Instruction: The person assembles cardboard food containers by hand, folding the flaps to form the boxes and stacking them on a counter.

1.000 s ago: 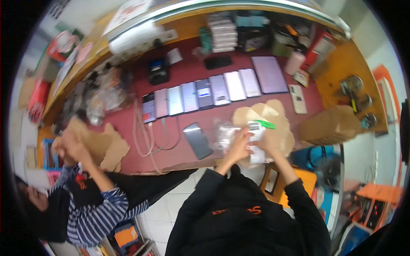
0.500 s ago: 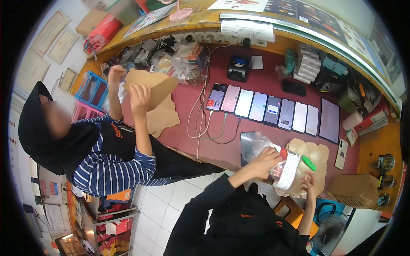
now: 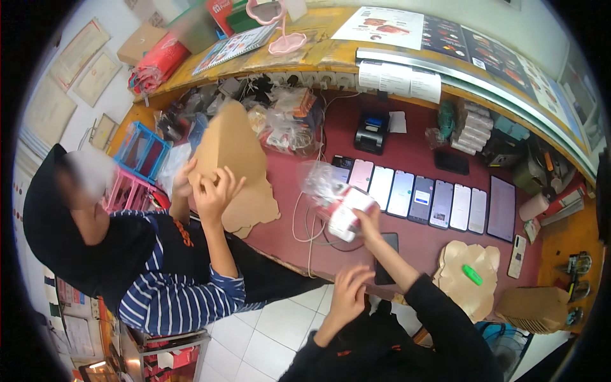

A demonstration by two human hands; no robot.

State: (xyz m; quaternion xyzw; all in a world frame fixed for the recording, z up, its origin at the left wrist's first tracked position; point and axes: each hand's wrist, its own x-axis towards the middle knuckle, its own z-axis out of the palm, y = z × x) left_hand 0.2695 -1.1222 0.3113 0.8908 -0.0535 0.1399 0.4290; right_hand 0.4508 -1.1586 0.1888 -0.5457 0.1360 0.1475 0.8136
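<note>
My right hand (image 3: 369,226) is closed on a clear plastic bag (image 3: 316,181) with a red-and-white packet and a white paper label (image 3: 344,213). The bag hangs over the red tabletop, left of the row of phones and above some cables. Below it, in front of the table edge, my left hand (image 3: 349,290) is empty, its fingers apart. A green highlighter (image 3: 471,274) lies on flattened brown card pieces (image 3: 487,260) to the right. Under my right forearm sits a dark tablet-like slab (image 3: 386,267).
At the left, a person in striped sleeves handles a brown paper bag (image 3: 238,153). Several lit phones (image 3: 400,193) stand in a row beside a larger tablet (image 3: 501,207). Behind them is a small black printer (image 3: 371,132). Folded brown boxes (image 3: 533,309) sit at the right edge.
The plastic bag has passed from my left hand to my right and moved left across the table. My left hand has let go. The other person's brown bag has opened taller.
</note>
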